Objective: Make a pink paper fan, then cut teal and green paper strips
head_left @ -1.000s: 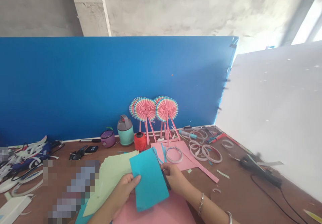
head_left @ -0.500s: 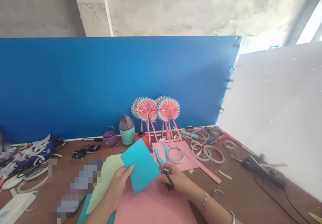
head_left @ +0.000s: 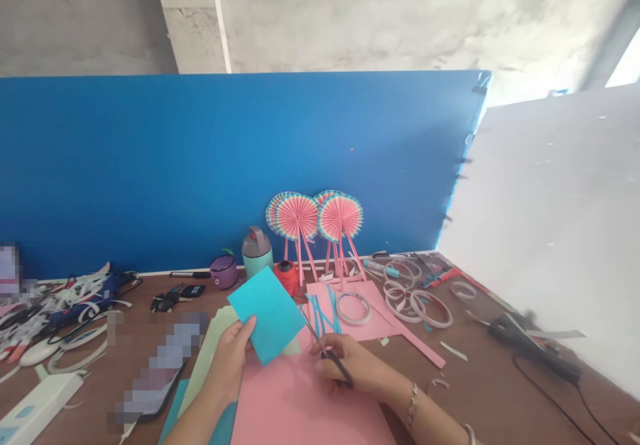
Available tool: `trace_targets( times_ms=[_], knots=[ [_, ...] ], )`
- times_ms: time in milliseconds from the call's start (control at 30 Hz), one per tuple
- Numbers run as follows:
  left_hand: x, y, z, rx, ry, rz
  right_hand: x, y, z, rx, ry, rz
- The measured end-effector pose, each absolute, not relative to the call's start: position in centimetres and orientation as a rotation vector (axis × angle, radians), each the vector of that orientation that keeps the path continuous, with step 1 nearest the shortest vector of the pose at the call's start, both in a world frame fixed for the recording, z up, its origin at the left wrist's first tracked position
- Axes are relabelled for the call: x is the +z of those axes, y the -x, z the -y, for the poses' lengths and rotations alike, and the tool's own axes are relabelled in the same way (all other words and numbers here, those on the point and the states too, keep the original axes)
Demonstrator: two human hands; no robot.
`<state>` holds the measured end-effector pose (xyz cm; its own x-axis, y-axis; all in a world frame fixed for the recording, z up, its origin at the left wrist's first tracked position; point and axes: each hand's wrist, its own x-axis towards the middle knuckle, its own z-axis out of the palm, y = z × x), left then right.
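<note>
A rectangular sheet of bright blue paper (head_left: 267, 315) is pinched at its left edge by my left hand (head_left: 233, 348), thumb on top. My right hand (head_left: 347, 365) grips a pair of scissors (head_left: 327, 355) with dark handles, the blades pointing up and left just off the paper's right corner. Beneath both hands lies a large pink sheet (head_left: 310, 405). A pale green sheet (head_left: 213, 345) sticks out to its left. Cut blue strips (head_left: 325, 308) rest on another pink sheet (head_left: 377, 298) further back.
Several pink pleated paper fans (head_left: 341, 218) stand against the blue partition (head_left: 150, 172). Rolls of tape (head_left: 431, 308) and a glue gun (head_left: 533, 345) lie to the right. A teal jar (head_left: 257, 255), purple pot (head_left: 223, 272), phone (head_left: 160, 378) and tangled cables (head_left: 75, 305) occupy the left.
The blue paper has shifted slightly left and up in my left hand. My right hand and the scissors have drawn away from its edge, a little right and down. The view has turned slightly left.
</note>
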<state>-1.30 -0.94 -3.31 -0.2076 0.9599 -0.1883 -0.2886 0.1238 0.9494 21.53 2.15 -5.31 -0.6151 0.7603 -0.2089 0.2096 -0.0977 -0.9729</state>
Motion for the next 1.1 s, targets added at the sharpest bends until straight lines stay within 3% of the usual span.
trace_targets(
  times_ms=[1100],
  knots=[
    [-3.26, 0.58, 1.25, 1.345, -0.824, -1.295, -5.04, -21.19, -2.02, 1.69, 1.09, 1.802]
  ],
)
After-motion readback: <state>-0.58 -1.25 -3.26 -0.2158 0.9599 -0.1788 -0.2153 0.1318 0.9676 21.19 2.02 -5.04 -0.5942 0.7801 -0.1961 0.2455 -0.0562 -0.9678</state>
